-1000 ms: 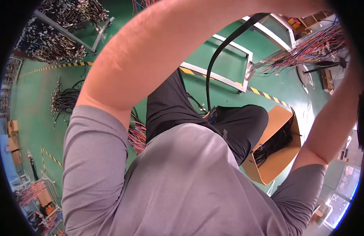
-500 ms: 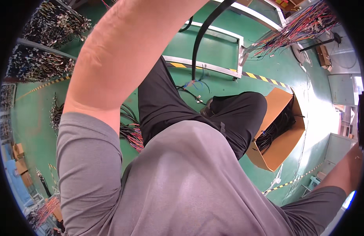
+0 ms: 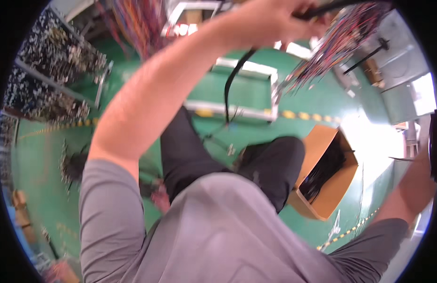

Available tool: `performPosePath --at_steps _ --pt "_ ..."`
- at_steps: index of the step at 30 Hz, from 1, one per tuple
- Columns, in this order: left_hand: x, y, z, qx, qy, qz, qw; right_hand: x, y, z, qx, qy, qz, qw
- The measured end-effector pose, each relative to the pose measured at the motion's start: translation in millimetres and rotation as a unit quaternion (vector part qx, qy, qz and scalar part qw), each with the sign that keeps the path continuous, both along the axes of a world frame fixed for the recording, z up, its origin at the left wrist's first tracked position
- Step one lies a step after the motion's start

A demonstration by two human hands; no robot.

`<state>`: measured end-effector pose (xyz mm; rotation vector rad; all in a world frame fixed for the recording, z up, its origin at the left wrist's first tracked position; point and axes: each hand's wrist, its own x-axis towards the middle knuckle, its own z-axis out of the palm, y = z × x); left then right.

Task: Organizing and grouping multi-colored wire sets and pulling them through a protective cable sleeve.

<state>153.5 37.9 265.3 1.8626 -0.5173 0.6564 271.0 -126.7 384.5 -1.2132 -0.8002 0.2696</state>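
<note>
My left hand (image 3: 280,22) is raised at the top of the view, its fingers closed round a thick black cable (image 3: 231,82). One stretch of the cable runs from the hand toward the upper right. Another part hangs below my wrist, in front of a white metal frame, down to thin loose ends near the floor. My right forearm (image 3: 412,188) reaches up at the right edge, and the hand at its end is outside the picture.
An open cardboard box (image 3: 317,207) of black cables stands right of my knee. Bundles of coloured wires (image 3: 331,45) hang beyond the white frame (image 3: 249,111). Racks dense with connectors (image 3: 62,87) line the left. Yellow-black tape (image 3: 303,116) marks the green floor.
My left hand has come into view at the top, gripping the black cable. The view has shifted, and the hanging cable's lower end now appears lower.
</note>
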Motion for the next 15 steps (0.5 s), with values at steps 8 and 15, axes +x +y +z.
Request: performPosePath --at_steps 8,15 --pt "-25 -40 46 -0.16 0.02 -0.011 0.987 -8 -10 48 -0.074 -0.185 0.154 0.968" --pt "-15 -37 40 -0.242 0.001 0.031 0.97 -7 3 34 -0.048 -0.118 0.157 0.979"
